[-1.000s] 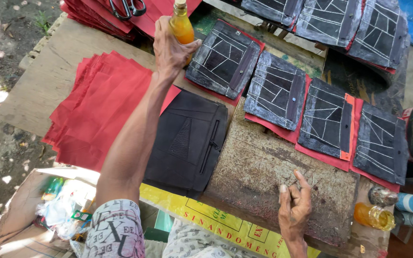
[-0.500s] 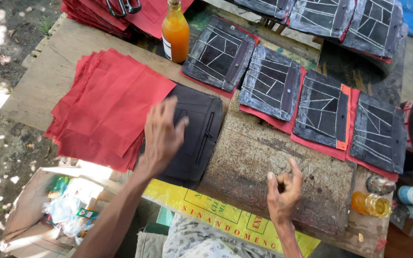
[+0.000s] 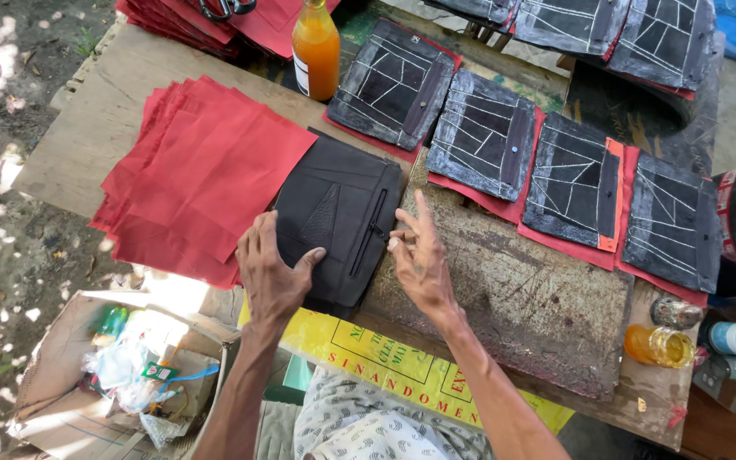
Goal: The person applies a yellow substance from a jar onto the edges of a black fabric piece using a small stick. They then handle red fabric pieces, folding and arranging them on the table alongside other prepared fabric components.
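Note:
A stack of black zippered pouch pieces (image 3: 338, 217) lies at the near edge of the wooden table (image 3: 95, 128). My left hand (image 3: 270, 268) rests flat on its lower left corner, thumb on the black fabric. My right hand (image 3: 419, 255) touches the stack's right edge beside the zipper with fingers spread, holding nothing. To the left sits a pile of red fabric squares (image 3: 193, 175). An orange bottle (image 3: 315, 47) stands upright at the back.
Several black panels with white lines on red backing (image 3: 483, 136) lie in a row to the right, above a worn grey board (image 3: 521, 298). Small jars (image 3: 662, 345) sit at the right edge. An open cardboard box (image 3: 121, 366) of clutter is on the ground at lower left.
My left hand set the orange bottle down at the back and came down onto the black stack. My right hand moved left from the grey board to the stack's zipper edge.

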